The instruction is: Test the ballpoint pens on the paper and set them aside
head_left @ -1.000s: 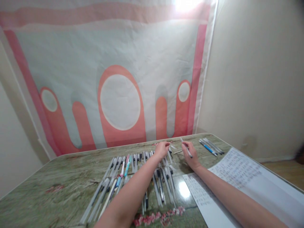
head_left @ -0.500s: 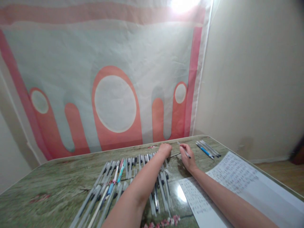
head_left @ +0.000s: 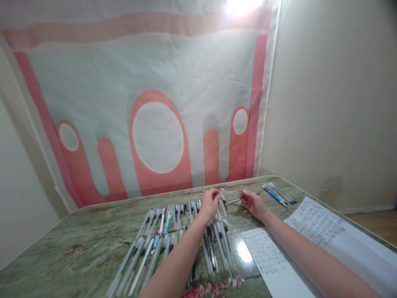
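The right hand point(head_left: 252, 203) is over the counter point(head_left: 80, 227), close to the far edge. Its grip is closed on a thin pen point(head_left: 235, 192). The pen lies sideways in the fingers, and one end points at the left hand point(head_left: 210, 203). The left hand is near the far edge too, just beyond the back row of pens point(head_left: 174, 217). Its thumb and finger are close together, but I cannot tell if they hold something small.

A front row of pens point(head_left: 141, 267) lies nearer to the person, and the left arm hides part of it. Most pens are clear or gray. In the back row there is a bright turquoise pen point(head_left: 167, 223). By the far right corner, a blue pen point(head_left: 276, 198) lies beside some gray pens point(head_left: 283, 192). White paper point(head_left: 313, 221) with lots of writing lies along the right edge, under the right arm.
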The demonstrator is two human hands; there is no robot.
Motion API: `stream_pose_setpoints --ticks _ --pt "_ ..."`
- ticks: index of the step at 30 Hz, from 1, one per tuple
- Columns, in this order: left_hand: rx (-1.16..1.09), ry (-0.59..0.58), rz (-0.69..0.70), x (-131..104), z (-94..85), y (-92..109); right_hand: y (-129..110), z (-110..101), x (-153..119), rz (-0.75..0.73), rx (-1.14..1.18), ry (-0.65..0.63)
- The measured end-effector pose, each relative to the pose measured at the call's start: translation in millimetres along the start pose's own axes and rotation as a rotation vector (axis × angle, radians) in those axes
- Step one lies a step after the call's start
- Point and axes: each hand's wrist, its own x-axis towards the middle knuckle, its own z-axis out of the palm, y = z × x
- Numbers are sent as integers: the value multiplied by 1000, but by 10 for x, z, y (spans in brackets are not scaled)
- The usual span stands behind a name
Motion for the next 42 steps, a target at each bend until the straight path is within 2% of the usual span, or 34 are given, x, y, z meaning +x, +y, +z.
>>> stream_pose_setpoints --ticks 3,8,15,34,42 --pt "97 4 26 -130 -71 7 -21 25 -52 101 83 -93" --pt "220 -28 56 -254 -38 16 18 93 -92 133 85 -162" --pt "258 -32 59 -274 -23 111 31 91 -71 124 79 -143" --pt "254 -47 68 -289 -49 110 22 144 -134 100 -17 -127" --pt "220 -57 45 -302 -46 147 25 138 -132 109 -48 -159"
